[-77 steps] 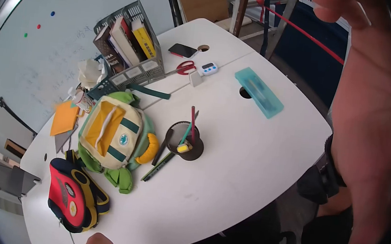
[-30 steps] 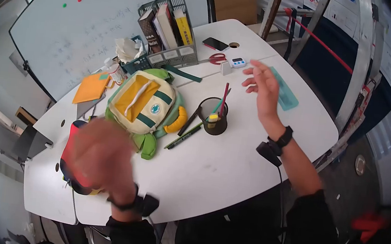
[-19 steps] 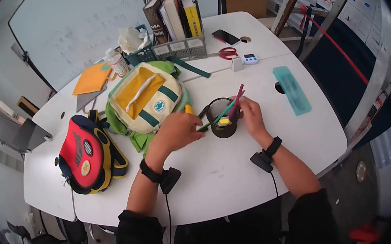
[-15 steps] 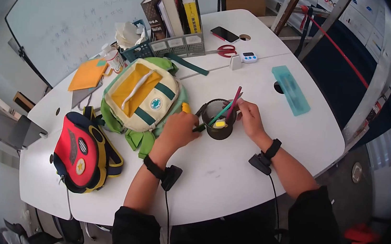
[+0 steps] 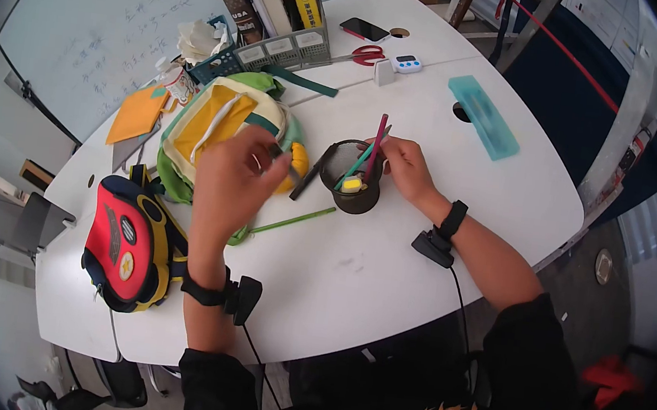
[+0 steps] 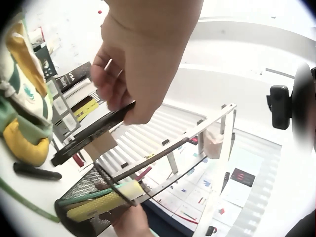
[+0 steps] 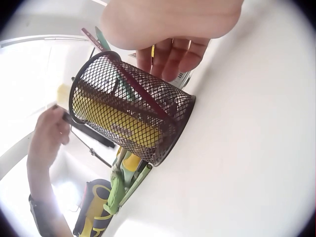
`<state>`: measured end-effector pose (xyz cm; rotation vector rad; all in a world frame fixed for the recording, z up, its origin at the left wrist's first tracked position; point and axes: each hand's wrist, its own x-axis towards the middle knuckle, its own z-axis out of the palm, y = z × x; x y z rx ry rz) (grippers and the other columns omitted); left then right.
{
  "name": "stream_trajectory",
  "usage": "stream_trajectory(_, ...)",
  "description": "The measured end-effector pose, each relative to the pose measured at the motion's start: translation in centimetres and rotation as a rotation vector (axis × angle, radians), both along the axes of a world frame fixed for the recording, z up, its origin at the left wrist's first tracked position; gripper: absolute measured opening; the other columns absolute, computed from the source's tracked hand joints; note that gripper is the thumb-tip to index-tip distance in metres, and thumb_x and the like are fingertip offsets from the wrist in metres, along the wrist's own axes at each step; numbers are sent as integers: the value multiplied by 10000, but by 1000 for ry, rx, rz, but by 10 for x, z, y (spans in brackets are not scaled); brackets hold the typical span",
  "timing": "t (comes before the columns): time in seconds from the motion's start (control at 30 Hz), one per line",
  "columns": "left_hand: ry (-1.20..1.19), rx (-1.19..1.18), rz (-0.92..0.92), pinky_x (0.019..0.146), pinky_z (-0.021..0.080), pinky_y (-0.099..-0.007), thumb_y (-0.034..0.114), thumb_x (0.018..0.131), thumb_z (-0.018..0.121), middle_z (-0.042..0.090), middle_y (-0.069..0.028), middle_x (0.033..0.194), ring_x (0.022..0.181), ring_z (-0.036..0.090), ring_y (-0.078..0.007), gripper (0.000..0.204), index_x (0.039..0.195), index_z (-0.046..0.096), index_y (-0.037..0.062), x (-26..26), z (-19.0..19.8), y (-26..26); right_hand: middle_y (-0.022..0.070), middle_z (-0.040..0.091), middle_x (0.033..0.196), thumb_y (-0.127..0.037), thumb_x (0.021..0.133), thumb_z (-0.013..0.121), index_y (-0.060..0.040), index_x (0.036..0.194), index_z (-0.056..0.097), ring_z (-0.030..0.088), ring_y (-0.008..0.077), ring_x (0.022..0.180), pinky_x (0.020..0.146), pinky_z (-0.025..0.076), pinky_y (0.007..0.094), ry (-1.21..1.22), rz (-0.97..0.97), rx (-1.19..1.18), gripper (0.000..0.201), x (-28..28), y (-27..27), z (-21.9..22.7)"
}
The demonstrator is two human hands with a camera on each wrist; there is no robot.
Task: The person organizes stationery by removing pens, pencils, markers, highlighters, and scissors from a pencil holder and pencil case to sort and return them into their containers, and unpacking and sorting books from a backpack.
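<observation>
My left hand [image 5: 227, 181] is raised above the table's left half, in front of the cream and green backpack [image 5: 191, 129]. It pinches a black pen [image 6: 91, 136] between thumb and fingers. My right hand [image 5: 411, 172] grips the far right side of a black mesh pen cup [image 7: 133, 106], fingertips at its rim. Upright on the table, the cup holds a dark red pencil [image 5: 378, 142], a green pencil [image 5: 355, 168] and a yellow item [image 5: 353, 184]. Left of the cup lie another black pen [image 5: 312, 172] and a thin green stick [image 5: 293, 220].
A red and navy backpack [image 5: 126, 239] stands at the left. Farther back are a book rack [image 5: 282, 46], red scissors [image 5: 368, 55], a phone [image 5: 365, 29] and a small white timer [image 5: 407, 64]. A teal pencil case [image 5: 484, 119] lies at the right.
Both hands came in to the pen cup. My left hand then picked up a black pen beside it and moved left and up. My right hand stays at the cup.
</observation>
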<state>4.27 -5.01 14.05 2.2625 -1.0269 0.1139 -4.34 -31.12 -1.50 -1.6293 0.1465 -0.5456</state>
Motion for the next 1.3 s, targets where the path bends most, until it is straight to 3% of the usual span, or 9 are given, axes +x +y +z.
stream_trajectory(0.03, 22, -175, 19, 613, 479, -232, 102, 908, 817, 677, -29, 729, 668, 620, -61, 205, 1049, 704, 7, -4, 6, 1, 10, 640, 762, -352, 1155, 459, 20, 994, 750, 564, 90, 722, 675, 466, 281, 10, 16, 5, 499, -1, 2, 2)
stream_trajectory(0.17, 29, -556, -40, 572, 456, -236, 107, 895, 834, 688, -28, 718, 571, 569, -70, 201, 1022, 712, 10, -19, 7, -9, 17, 647, 758, -320, 1155, 464, 18, 954, 728, 579, 94, 725, 699, 491, 287, 3, 56, 23, 474, -2, 9, 2)
stream_trajectory(0.33, 115, -197, -164, 601, 465, -199, 96, 962, 803, 745, -11, 826, 683, 612, -16, 197, 1105, 728, -16, -17, -8, -18, 25, 656, 749, -291, 1148, 472, 14, 965, 728, 581, 96, 709, 686, 499, 297, -5, 27, -55, 438, -2, 10, 0)
stream_trajectory(0.5, 167, -115, -253, 609, 488, -230, 90, 947, 795, 753, -39, 817, 673, 632, -52, 193, 1099, 739, -16, -8, -22, -16, 37, 674, 768, -281, 1143, 481, 16, 989, 725, 589, 100, 702, 679, 501, 296, -26, 16, -110, 414, -3, 8, -4)
stream_trajectory(0.7, 28, 303, -241, 708, 557, -358, 199, 836, 853, 784, -60, 837, 745, 743, -242, 186, 931, 781, 56, 6, -35, -9, 22, 688, 806, -290, 1156, 469, 4, 1132, 756, 579, 84, 704, 682, 508, 276, -15, 15, -75, 411, -3, 8, 5)
stream_trajectory(0.8, 29, 564, -224, 745, 569, -374, 226, 805, 872, 785, -55, 837, 807, 759, -248, 229, 951, 794, 68, 9, -54, -14, 11, 691, 816, -288, 1157, 470, -3, 1163, 761, 592, 75, 718, 685, 517, 270, -37, 46, -59, 407, -2, 8, -1)
stream_trajectory(1.1, 37, 644, -294, 770, 582, -408, 204, 771, 811, 779, -96, 836, 849, 753, -300, 131, 832, 799, 89, 10, -80, -26, 23, 696, 799, -324, 1158, 483, 7, 1130, 760, 624, 82, 709, 668, 532, 277, -59, 42, -127, 432, -4, 7, -7)
stream_trajectory(1.2, 2, 648, -249, 763, 582, -417, 177, 761, 769, 771, -115, 824, 835, 750, -320, 107, 806, 796, 83, 11, -65, -23, -27, 707, 883, -266, 1159, 473, -28, 1191, 761, 542, 20, 736, 646, 441, 223, 2, 38, -63, 375, 0, 5, 2)
stream_trajectory(1.3, -74, 570, -231, 756, 581, -419, 155, 760, 768, 766, -103, 802, 813, 750, -310, 100, 814, 791, 74, 10, -51, -14, 22, 694, 780, -327, 1159, 481, 5, 1115, 755, 625, 88, 689, 651, 525, 281, -21, 34, -67, 433, -1, 7, -8)
